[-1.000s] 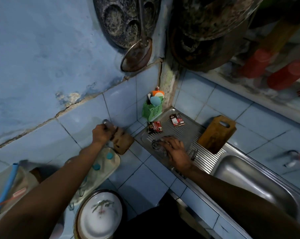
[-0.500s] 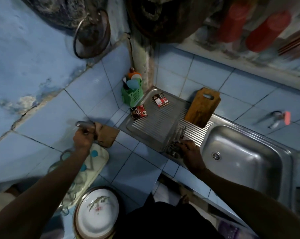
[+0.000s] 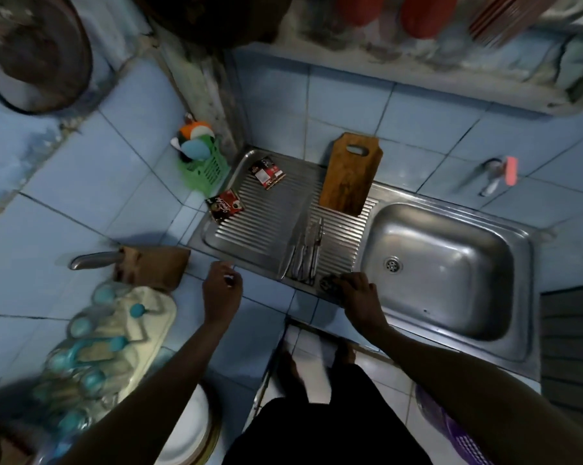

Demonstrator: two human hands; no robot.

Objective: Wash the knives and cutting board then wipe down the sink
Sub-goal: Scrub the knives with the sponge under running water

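**Steel drainboard holds the knives; washing not yet begun**

Steel knives (image 3: 303,253) lie bunched on the ribbed drainboard (image 3: 256,213), blades pointing far, just left of the sink (image 3: 451,307) basin. A wooden cutting board (image 3: 348,172) stands tilted against the far tiled wall at the drainboard's far edge. Another knife (image 3: 93,260) rests on a smaller wooden board (image 3: 155,266) on the blue tiled bench (image 3: 125,196), well to the left.

My right hand (image 3: 357,293) sits at the near rim of the drainboard, its grip curled around a dark, wiry scrubber (image 3: 328,284), touching the near ends of the knives. My left hand (image 3: 221,292) hovers over the bench near the small board, fingers loosely curled, holding nothing.

I judge the task is at its start: tools gathered, basin dry-looking, nothing soaped. The next move likely calls for lifting one knife by its handle with the free hand, keeping the edge turned away, and scrubbing it over the basin.
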